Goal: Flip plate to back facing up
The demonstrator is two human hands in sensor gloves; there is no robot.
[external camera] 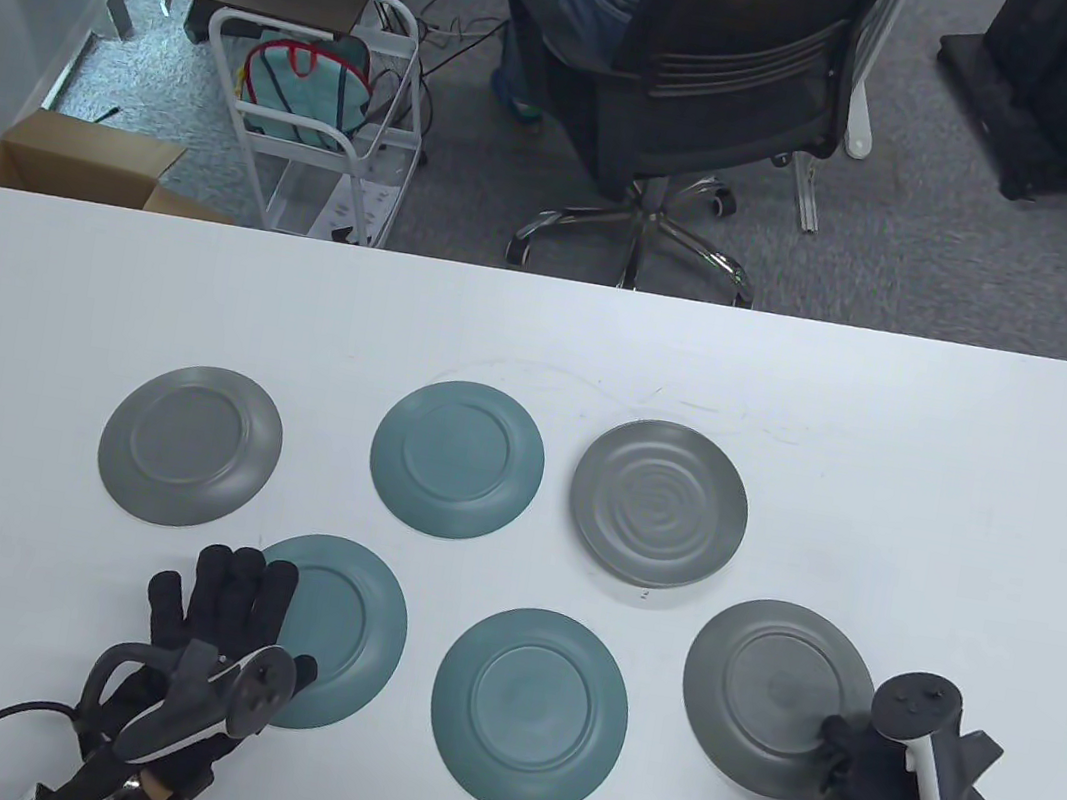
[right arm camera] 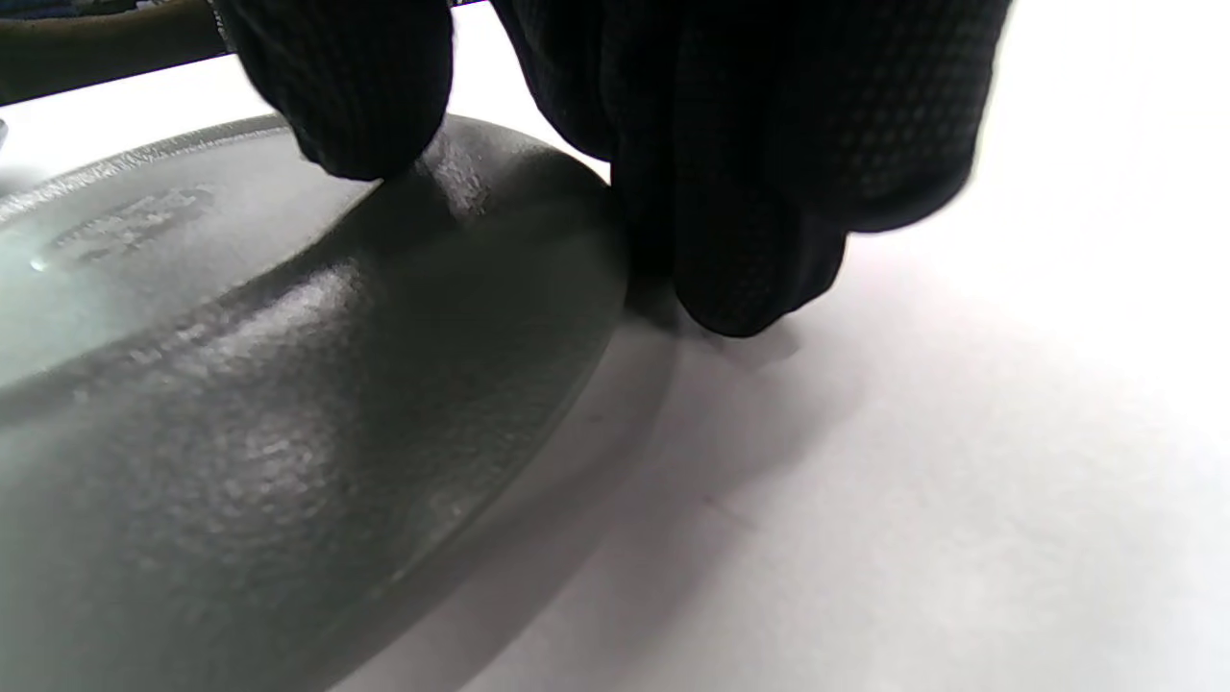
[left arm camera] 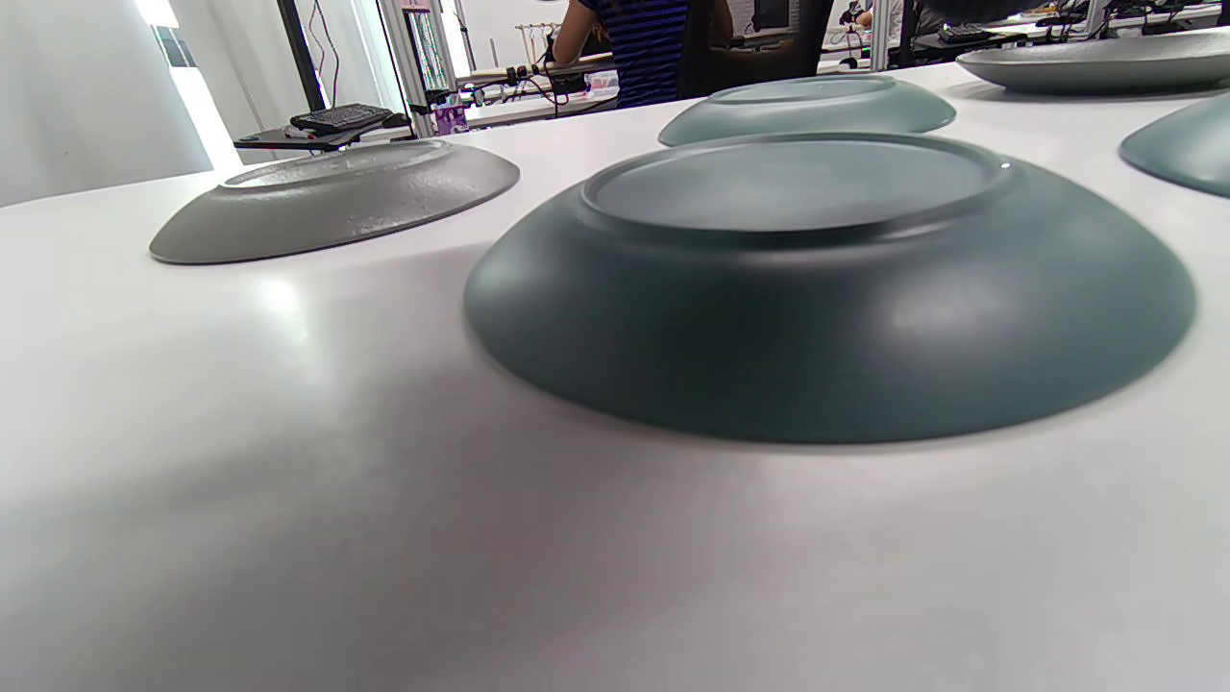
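Grey plate (external camera: pixel 765 695) under right hand (external camera: pixel 878 779)

Hidden under the left hand (external camera: pixel 220 619): the left rim of the near-left teal plate (external camera: pixel 345 633). Covered by the right hand (external camera: pixel 878 779): the lower-right rim of the near-right grey plate (external camera: pixel 764 700). Cut off at the right wrist view's left and bottom edges: that grey plate (right arm camera: pixel 288 404). Cropped at the top there: the fingers (right arm camera: pixel 750 192). Cut by the left wrist view's right edge: a teal plate (left arm camera: pixel 1187 144). Blurred: the table (left arm camera: pixel 384 577) in its lower part.
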